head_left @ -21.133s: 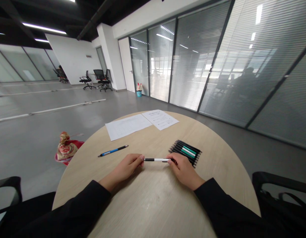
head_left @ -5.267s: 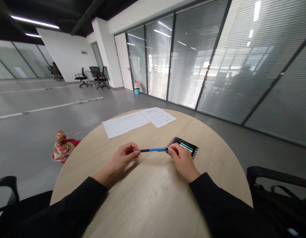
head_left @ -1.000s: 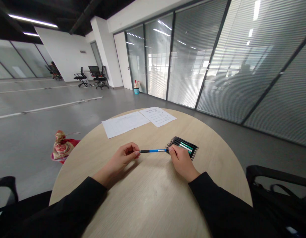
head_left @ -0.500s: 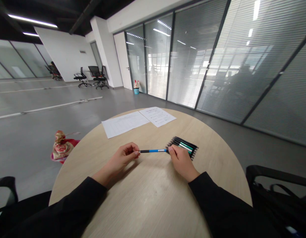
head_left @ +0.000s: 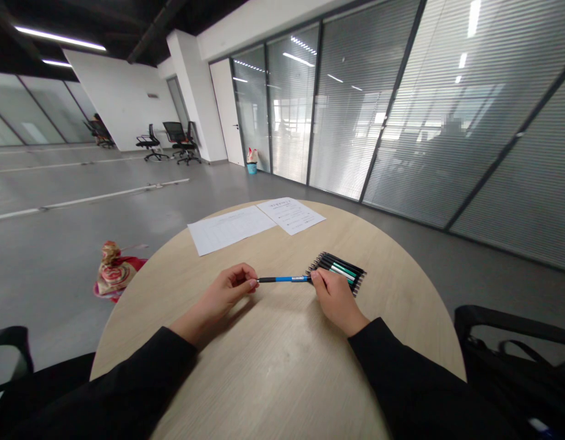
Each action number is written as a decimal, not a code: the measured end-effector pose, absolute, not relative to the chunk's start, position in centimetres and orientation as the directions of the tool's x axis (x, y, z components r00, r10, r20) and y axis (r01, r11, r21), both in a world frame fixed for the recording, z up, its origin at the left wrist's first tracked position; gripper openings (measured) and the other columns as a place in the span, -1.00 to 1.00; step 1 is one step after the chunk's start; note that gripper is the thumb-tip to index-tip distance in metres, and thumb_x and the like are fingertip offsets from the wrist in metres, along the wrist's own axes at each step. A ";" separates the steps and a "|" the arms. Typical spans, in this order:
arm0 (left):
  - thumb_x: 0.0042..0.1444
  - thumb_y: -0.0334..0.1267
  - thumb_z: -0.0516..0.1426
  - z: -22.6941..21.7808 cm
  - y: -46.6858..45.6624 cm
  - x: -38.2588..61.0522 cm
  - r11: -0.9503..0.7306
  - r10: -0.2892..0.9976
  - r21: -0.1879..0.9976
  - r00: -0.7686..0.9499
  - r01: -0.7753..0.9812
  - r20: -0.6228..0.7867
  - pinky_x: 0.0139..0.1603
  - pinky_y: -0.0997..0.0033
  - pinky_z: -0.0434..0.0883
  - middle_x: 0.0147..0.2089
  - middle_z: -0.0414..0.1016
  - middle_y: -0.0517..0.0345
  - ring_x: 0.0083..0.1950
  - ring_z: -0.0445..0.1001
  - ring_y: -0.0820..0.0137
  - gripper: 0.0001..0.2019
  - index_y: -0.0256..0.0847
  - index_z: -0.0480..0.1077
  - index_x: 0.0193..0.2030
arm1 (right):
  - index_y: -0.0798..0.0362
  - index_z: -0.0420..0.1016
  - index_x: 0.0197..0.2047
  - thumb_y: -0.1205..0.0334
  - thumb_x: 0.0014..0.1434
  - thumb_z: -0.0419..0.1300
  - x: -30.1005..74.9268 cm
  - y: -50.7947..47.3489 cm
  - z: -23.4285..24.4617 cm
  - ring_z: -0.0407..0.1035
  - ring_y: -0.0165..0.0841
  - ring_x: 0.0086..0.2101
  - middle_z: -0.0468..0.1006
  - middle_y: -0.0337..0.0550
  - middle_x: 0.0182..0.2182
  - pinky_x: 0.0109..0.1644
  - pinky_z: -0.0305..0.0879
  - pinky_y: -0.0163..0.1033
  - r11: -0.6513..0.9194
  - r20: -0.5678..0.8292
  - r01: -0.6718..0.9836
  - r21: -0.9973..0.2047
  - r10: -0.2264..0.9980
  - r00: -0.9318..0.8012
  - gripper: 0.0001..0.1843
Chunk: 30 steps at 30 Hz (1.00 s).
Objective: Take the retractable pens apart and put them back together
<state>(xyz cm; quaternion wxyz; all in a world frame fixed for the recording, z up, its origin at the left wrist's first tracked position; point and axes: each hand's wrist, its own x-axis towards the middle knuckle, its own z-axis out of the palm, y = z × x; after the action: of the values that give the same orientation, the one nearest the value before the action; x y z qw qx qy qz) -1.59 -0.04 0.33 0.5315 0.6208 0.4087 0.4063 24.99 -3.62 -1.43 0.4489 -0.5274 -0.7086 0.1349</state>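
A slim blue-and-black pen (head_left: 282,278) lies level above the wooden round table (head_left: 273,366), spanning the gap between my hands. My left hand (head_left: 220,293) pinches its tip end, and my right hand (head_left: 337,299) holds its other end. That right hand also rests against the edge of a flat pack of black pens with green and white markings (head_left: 341,273), which partly hides under my fingers. Two white printed sheets (head_left: 229,230) (head_left: 291,215) lie towards the far edge of the table.
A patterned red-and-tan sack (head_left: 112,272) sits on the grey floor left of the table. Black chair armrests (head_left: 506,324) flank me. Glass partitions with blinds (head_left: 378,104) run along the right, and office chairs (head_left: 181,137) stand far off.
The white-and-black pen held earlier no longer shows. The blue pen has moved from the table to between my hands. Over the last second, only the view has shifted very slightly.
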 end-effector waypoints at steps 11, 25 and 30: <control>0.06 -0.15 0.34 0.6 -0.1 -1.5 -0.105 0.945 0.991 0.317 0.083 0.074 -0.45 0.47 0.21 -0.45 0.37 0.25 -0.44 0.28 0.48 -0.77 -0.21 0.42 -0.32 | -0.01 0.11 -0.53 0.09 0.42 -0.07 25.0 -3.9 -1.1 0.16 -0.39 -0.53 0.24 -0.29 -0.61 -0.40 -0.05 -0.23 0.399 0.474 0.591 -0.701 0.880 -0.032 -0.55; 0.06 -0.13 0.34 -0.1 0.5 -2.0 -0.112 0.945 0.987 0.321 0.114 0.070 -0.47 0.48 0.24 -0.45 0.38 0.24 -0.46 0.30 0.48 -0.76 -0.21 0.41 -0.31 | 0.01 0.26 -0.50 0.16 0.35 0.01 25.0 -4.0 -0.9 0.21 -0.38 -0.49 0.27 -0.30 -0.58 -0.37 0.03 -0.25 0.386 0.443 0.536 -0.750 0.896 -0.025 -0.64; 0.07 -0.12 0.33 -0.2 0.6 -2.0 -0.101 0.943 0.988 0.326 0.115 0.059 -0.46 0.48 0.25 -0.46 0.38 0.26 -0.46 0.30 0.48 -0.75 -0.20 0.40 -0.31 | 0.01 0.17 -0.51 0.16 0.39 -0.02 25.1 -3.8 -1.1 0.18 -0.39 -0.49 0.25 -0.31 -0.57 -0.36 -0.02 -0.24 0.397 0.449 0.547 -0.737 0.892 -0.042 -0.61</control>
<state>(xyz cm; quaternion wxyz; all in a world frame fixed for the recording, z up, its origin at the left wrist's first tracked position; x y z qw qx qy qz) -1.97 0.56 -0.18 0.5205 0.6263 0.4225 0.3979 25.06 -3.81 -1.15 0.4609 -0.5161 -0.6972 0.1873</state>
